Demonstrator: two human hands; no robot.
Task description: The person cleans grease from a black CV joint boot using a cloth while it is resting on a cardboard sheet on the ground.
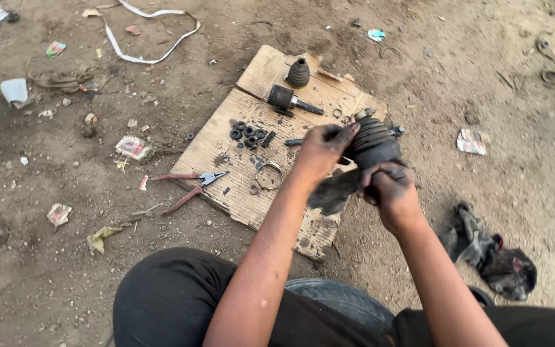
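Head view shows both of mine at work over the right edge of the cardboard sheet [245,138] on the dirt ground: my left hand [321,149] clamps its fingers over the top of the one ribbed rubber boot [375,142] to steady it, while my right hand [390,193] is closed on its lower end and a dark rag [332,191], keeping grease off. Laid out within reach are one smaller boot [299,72], one joint with a stub shaft [288,99], one ring clamp [269,175], one cluster of small dark balls [246,133] too tight to count, and one red-handled pliers [191,186].

red-handled pliers [191,186], metal clamp ring [269,175], small rubber boot [298,73], dirty rag [493,257]
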